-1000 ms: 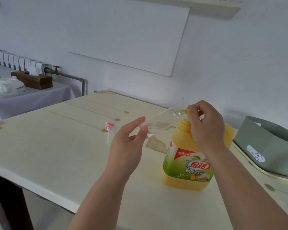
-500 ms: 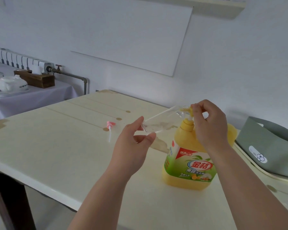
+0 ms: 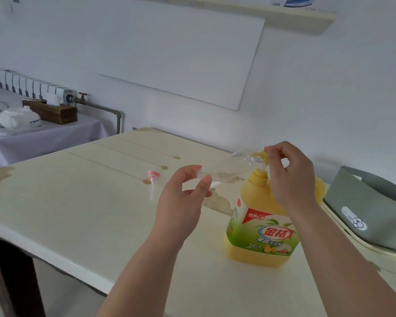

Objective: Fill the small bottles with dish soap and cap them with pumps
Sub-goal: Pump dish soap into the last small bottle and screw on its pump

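A big yellow dish soap jug (image 3: 261, 227) with a green label stands on the cream table (image 3: 78, 213). My left hand (image 3: 183, 200) pinches the base of a small clear bottle (image 3: 226, 169), held tilted with its mouth up against the jug's yellow pump spout. My right hand (image 3: 290, 177) has its fingers curled round the pump head (image 3: 262, 155) on top of the jug. A pink-and-white pump cap (image 3: 152, 183) lies loose on the table to the left of my hands.
A grey-green tub (image 3: 370, 207) sits on a cream tray at the right edge. At the far left stands a cloth-covered side table (image 3: 44, 138) with a white teapot, glasses and a wooden box. A radiator pipe runs along the wall.
The pump head has risen a little under my right hand. My left hand has shifted its pinch on the bottle's base; the bottle stays at the spout.
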{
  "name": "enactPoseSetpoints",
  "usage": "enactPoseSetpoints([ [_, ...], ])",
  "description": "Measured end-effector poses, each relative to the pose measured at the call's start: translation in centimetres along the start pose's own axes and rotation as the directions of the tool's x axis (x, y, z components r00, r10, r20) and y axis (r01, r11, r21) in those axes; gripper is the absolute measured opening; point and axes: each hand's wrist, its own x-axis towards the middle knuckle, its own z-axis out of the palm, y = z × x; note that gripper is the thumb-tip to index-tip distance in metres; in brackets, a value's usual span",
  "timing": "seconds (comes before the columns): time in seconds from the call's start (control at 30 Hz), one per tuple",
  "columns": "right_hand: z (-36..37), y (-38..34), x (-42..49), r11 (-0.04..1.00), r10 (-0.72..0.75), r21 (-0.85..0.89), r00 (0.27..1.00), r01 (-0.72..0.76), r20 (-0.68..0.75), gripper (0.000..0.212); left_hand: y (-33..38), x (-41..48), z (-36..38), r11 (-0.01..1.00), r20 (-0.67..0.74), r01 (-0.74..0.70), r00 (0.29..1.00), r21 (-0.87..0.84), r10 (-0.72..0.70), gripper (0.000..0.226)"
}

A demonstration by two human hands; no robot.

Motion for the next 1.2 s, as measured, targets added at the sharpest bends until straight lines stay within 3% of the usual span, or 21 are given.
enactPoseSetpoints([
  [0.3,0.4,0.0,-0.6,0.999,-0.011,-0.041,1.000,0.011,0.001,0.026,-0.3,0.4,-0.9,0.999,0.097,0.024,0.995,0.038,-0.027,0.024],
  [0.47,0.1,-0.2,0.0,0.999,0.022,0.033,1.000,-0.022,-0.008,0.024,-0.5,0.3,-0.7,0.998,0.094,0.026,0.995,-0.050,-0.022,0.030],
  [0.67,0.1,0.3,-0.1,1.000,0.003,0.005,1.000,-0.003,-0.019,0.023,-0.6,0.5,-0.6,0.995,0.082,0.028,0.996,-0.092,-0.020,0.011],
  [0.93,0.4,0.2,-0.6,0.999,-0.022,-0.042,1.000,0.021,-0.006,0.026,-0.8,0.7,-0.7,0.992,0.062,0.052,0.997,-0.112,-0.045,0.016],
  [1.2,-0.4,-0.5,0.5,0.997,0.074,-0.002,0.996,-0.074,0.044,0.020,-0.6,0.3,-0.8,0.980,0.129,0.083,0.990,-0.179,-0.060,0.013],
])
